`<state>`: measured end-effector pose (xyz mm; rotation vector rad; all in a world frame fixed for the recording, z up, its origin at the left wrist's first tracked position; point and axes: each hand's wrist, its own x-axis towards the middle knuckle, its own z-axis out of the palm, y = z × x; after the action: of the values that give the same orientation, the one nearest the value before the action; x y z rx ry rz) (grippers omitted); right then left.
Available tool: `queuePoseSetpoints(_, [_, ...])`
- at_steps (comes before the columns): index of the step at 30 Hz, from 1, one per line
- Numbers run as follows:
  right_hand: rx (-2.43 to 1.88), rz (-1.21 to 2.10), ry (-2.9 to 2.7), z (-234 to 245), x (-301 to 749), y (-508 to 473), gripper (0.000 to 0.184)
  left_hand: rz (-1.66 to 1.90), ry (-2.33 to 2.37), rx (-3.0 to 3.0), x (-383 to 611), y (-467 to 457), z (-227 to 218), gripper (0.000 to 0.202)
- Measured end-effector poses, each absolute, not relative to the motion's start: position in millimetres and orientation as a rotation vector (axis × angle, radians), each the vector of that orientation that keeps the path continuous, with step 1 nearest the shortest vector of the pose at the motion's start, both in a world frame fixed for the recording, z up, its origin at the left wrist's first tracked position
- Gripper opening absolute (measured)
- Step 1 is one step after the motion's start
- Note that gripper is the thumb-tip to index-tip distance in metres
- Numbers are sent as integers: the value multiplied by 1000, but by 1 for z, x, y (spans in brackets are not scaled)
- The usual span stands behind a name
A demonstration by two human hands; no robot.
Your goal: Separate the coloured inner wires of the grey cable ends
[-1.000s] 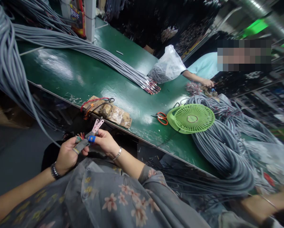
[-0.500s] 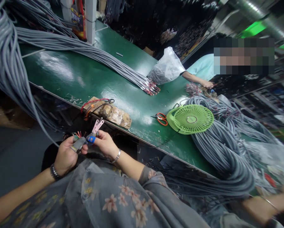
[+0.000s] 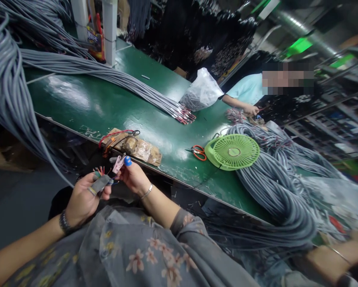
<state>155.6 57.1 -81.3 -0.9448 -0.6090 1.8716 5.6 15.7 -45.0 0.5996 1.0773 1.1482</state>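
Observation:
In the head view my left hand is closed round the end of a grey cable. Thin coloured wires fan out at its tip, reddish and green among them. Close beside it, my right hand pinches a small pink two-armed tool, whose exact kind I cannot make out. A blue cover sits on my right thumb. Between the hands a thin dark wire seems to run from the cable end, but its far end is hidden by my right fingers.
On the green table lie a wooden block with wires, orange-handled scissors, a green fan and grey cable bundles. A plastic bag stands behind. A co-worker's hand works across the table; another person's arm shows lower right.
My right hand has tilted, its blue-covered thumb lifting away from the cable end, and the pink tool has turned with it. My left hand keeps hold of the cable. The view has shifted slightly.

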Motion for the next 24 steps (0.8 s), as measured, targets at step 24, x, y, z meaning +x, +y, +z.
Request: queuePoseSetpoints(24, [-899,1913,-758,-98,167,30,59,1140,1236,649,3,9,-45,28])
